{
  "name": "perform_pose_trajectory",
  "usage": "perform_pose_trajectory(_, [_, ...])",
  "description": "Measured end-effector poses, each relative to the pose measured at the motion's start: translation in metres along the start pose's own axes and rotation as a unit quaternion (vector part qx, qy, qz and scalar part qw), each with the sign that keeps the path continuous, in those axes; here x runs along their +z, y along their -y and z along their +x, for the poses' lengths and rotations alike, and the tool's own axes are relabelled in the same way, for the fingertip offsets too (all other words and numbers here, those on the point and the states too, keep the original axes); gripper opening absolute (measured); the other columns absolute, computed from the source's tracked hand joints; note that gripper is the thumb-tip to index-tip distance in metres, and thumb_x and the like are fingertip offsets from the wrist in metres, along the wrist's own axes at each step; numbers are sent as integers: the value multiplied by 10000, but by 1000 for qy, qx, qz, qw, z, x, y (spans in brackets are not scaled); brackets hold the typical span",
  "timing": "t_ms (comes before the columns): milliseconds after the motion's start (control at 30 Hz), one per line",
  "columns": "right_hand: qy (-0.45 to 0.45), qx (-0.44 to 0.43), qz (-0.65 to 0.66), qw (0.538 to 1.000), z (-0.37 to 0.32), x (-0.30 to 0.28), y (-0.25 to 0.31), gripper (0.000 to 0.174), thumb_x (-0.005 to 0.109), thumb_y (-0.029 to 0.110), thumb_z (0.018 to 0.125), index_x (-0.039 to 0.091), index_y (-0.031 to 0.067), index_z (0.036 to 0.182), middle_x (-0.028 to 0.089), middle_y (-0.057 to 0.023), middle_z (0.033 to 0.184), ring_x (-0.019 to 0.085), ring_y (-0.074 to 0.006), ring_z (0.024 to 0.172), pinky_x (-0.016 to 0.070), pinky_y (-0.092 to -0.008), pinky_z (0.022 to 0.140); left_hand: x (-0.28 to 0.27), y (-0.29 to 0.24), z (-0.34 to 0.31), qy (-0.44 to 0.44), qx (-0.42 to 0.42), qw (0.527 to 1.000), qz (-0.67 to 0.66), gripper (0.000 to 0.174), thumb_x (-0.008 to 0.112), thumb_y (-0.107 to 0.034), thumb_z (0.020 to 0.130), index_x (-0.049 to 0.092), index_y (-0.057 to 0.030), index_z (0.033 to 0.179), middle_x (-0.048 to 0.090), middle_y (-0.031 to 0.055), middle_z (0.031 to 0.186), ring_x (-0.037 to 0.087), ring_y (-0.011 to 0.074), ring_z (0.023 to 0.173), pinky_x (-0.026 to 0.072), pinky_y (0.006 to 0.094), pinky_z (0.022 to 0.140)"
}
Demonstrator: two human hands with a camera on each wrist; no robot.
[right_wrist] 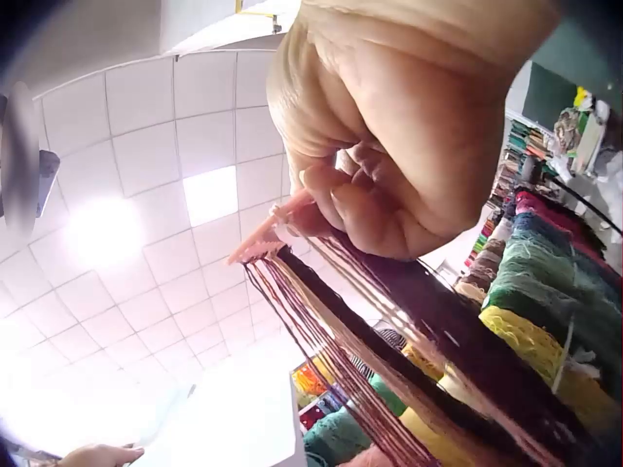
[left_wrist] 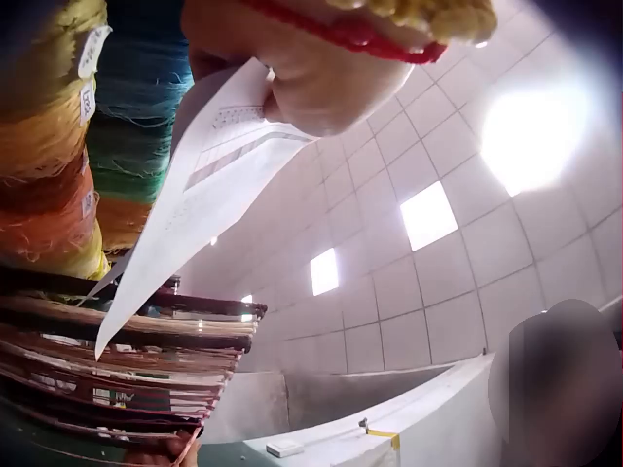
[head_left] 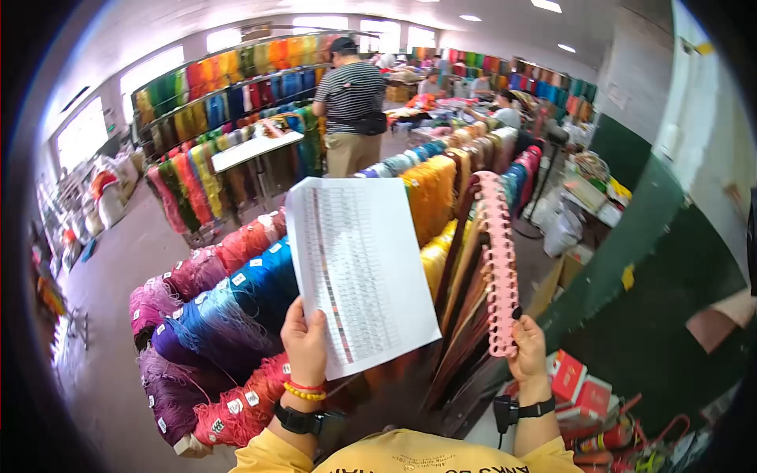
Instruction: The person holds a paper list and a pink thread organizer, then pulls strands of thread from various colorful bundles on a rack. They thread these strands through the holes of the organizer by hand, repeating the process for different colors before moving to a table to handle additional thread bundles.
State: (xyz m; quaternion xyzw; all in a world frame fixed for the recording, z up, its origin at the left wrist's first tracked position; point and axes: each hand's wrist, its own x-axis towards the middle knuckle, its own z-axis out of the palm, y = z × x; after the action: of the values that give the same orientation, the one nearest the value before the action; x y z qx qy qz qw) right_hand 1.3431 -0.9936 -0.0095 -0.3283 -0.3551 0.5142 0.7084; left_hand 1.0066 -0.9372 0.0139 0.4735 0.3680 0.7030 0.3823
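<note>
My left hand (head_left: pixel 306 347) pinches the lower left edge of a white paper sheet (head_left: pixel 394 276) printed with a dense table and a column of coloured cells. In the left wrist view the sheet (left_wrist: pixel 185 219) bends away from the fingers. On the other side, my right hand (head_left: pixel 528 353) grips the bottom end of a pink notched strip (head_left: pixel 498 260), held upright. Brown, beige and dark thread bundles (head_left: pixel 459 303) hang from its notches. The right wrist view shows curled fingers (right_wrist: pixel 360 209) around the strip (right_wrist: pixel 268 233), with the threads (right_wrist: pixel 341 360) trailing below.
Large blue skeins (head_left: pixel 256 288) and red skeins (head_left: pixel 244 406) with white tags hang close at the left. Yellow skeins (head_left: pixel 430 197) hang behind the sheet. A person in a striped shirt (head_left: pixel 352 94) stands beyond, near a white table (head_left: pixel 256 150). Red boxes (head_left: pixel 579 382) sit at the lower right.
</note>
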Motion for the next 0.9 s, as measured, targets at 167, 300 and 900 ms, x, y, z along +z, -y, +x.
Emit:
perform_pose_trajectory(167, [32, -16, -17, 999, 99, -16, 1, 107, 542, 172, 898, 535, 68, 924, 623, -48, 837, 535, -55, 554, 390, -148, 431, 8, 20, 25, -61, -38, 997, 23, 300, 497, -10, 877, 475, 54, 1170, 595, 85, 1022, 567, 115, 889, 454, 244, 798])
perform_pose_trajectory(300, [111, -5, 32, 993, 175, -10, 0, 82, 523, 141, 906, 511, 59, 909, 614, -46, 823, 513, -51, 541, 378, -152, 426, 16, 46, 44, -130, -29, 991, 31, 312, 491, -5, 873, 464, 61, 1177, 594, 103, 1036, 575, 130, 905, 457, 256, 807])
perform_pose_trajectory(900, [347, 258, -320, 843, 370, -26, -78, 164, 568, 162, 876, 520, 66, 751, 524, 13, 602, 436, -42, 421, 345, -173, 387, 124, 70, 48, -290, 9, 851, 438, 279, 552, -39, 821, 534, -3, 1097, 587, 70, 984, 559, 153, 913, 443, 273, 793])
